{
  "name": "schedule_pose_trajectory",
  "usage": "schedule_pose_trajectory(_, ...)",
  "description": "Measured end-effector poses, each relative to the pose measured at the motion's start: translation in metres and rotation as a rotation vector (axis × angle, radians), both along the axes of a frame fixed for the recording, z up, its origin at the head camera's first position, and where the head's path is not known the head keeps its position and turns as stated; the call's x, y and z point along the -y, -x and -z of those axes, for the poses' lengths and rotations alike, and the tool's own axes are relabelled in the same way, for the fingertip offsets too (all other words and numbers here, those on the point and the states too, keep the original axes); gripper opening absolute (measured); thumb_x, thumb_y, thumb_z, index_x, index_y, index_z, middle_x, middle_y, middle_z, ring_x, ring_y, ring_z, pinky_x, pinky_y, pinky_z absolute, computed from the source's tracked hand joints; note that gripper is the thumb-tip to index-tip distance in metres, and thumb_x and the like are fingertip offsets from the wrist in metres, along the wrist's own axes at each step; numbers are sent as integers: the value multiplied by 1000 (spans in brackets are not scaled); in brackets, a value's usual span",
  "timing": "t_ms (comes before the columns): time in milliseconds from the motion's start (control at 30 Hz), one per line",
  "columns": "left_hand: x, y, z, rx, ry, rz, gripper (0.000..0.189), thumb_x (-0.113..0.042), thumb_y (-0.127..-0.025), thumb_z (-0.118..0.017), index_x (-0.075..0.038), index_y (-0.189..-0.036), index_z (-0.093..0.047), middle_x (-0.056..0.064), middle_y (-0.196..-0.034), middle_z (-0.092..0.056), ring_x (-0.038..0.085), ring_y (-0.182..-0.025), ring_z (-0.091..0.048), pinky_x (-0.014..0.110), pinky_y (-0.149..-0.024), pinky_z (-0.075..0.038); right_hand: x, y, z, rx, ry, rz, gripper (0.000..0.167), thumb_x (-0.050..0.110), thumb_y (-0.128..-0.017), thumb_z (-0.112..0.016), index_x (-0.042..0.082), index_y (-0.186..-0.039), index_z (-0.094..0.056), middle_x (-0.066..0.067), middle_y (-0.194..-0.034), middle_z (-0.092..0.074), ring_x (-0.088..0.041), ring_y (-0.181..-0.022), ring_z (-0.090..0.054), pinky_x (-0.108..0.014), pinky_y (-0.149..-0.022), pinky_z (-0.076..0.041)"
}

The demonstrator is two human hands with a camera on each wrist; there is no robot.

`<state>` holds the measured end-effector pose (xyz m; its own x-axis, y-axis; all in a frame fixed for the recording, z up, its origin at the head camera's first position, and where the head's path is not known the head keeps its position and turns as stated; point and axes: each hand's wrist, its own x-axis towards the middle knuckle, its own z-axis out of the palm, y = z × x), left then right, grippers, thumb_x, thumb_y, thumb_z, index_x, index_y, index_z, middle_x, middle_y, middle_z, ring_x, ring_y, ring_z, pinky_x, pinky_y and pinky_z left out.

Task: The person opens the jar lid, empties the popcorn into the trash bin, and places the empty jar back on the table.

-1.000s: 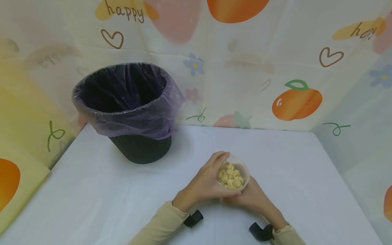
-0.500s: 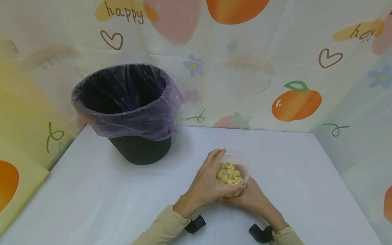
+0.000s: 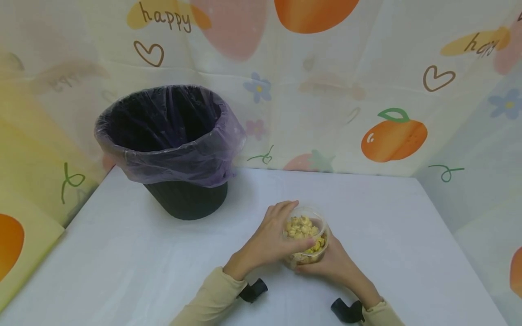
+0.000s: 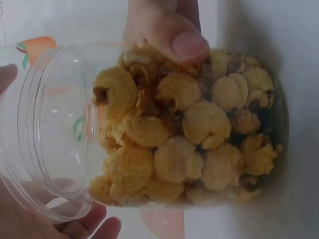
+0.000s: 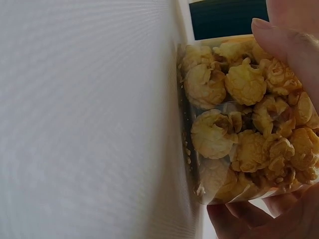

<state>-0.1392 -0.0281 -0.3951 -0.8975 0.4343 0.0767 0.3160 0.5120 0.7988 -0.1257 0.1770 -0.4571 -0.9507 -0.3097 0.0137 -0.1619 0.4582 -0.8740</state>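
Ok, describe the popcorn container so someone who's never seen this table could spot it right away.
Start at the black bin with its purple liner at the white table's far left. Nearer and to its right, the left hand and right hand cup a small clear plastic jar. It alone holds yellow popcorn.

You have the jar (image 3: 306, 237) on the table (image 3: 122, 262), near its front edge, right of centre. Your left hand (image 3: 271, 240) is on its left side, your right hand (image 3: 332, 262) before it. The bin (image 3: 171, 149) stands behind, to the left.
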Motion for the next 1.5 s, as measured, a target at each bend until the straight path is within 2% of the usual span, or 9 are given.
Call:
schedule_pose_trajectory(200,8,4,-3,27,20,26,97,-62,-79,-72,-25,-157,-28,-2,-160,-30,22,-149,-27,57,-116,-31,1,0,0,-4,10,0,117,37,-56,-96,22,-151,-29,-2,-145,-49,-23,-131,-51,-54,-110,-40)
schedule_pose_trajectory(333,16,8,-2,52,13,49,96,-54,-81,-73,-28,-158,-23,-3,-162,-28,24,-151,-24,57,-118,-27,0,0,0,-12,-8,11,122,37,-56,-96,15,-153,-26,-8,-149,-47,-28,-135,-49,-56,-111,-39)
schedule_pose_trajectory(467,25,13,-1,56,15,90,98,-51,-81,-75,-32,-159,-18,0,-161,-29,23,-145,-34,57,-114,-33,0,0,0,0,-32,23,125,37,-57,-96,7,-154,-23,-16,-152,-42,-34,-138,-45,-58,-112,-37)
schedule_pose_trajectory(567,30,16,-1,79,24,118,100,-51,-81,-75,-34,-159,-15,1,-160,-29,23,-141,-39,57,-110,-38,0,0,1,1,-29,21,120,37,-57,-96,8,-152,-27,-17,-151,-44,-35,-137,-46,-59,-112,-36)
schedule_pose_trajectory(833,42,21,1,109,83,170,94,-50,-80,-73,-42,-156,-20,8,-149,-42,25,-138,-39,59,-110,-34,-1,1,1,-40,-13,9,114,36,-57,-96,11,-148,-32,-13,-147,-48,-35,-137,-47,-61,-112,-35)
schedule_pose_trajectory(1033,47,27,7,145,37,217,91,-45,-79,-77,-53,-151,-22,5,-151,-40,24,-136,-39,56,-107,-40,-1,1,1,-41,-20,10,115,37,-57,-96,12,-149,-31,-12,-149,-47,-34,-138,-45,-63,-112,-34)
schedule_pose_trajectory(1167,49,29,11,197,-18,208,92,-40,-75,-83,-43,-147,-25,6,-151,-40,25,-138,-42,55,-110,-39,0,0,1,-29,-21,19,115,36,-56,-96,12,-148,-32,-12,-149,-47,-33,-139,-45,-62,-112,-34)
schedule_pose_trajectory(1333,53,32,16,275,-41,163,95,-38,-72,-87,-29,-140,-21,13,-150,-39,28,-140,-42,54,-113,-37,1,0,0,-20,-19,25,117,35,-55,-97,12,-149,-31,-12,-149,-46,-33,-139,-44,-61,-113,-33)
schedule_pose_trajectory(1500,59,38,23,349,-51,136,96,-31,-70,-88,-24,-136,-19,16,-149,-39,29,-143,-39,52,-116,-33,1,0,0,-5,-19,30,120,34,-53,-98,14,-150,-30,-9,-150,-46,-31,-141,-43,-60,-115,-32)
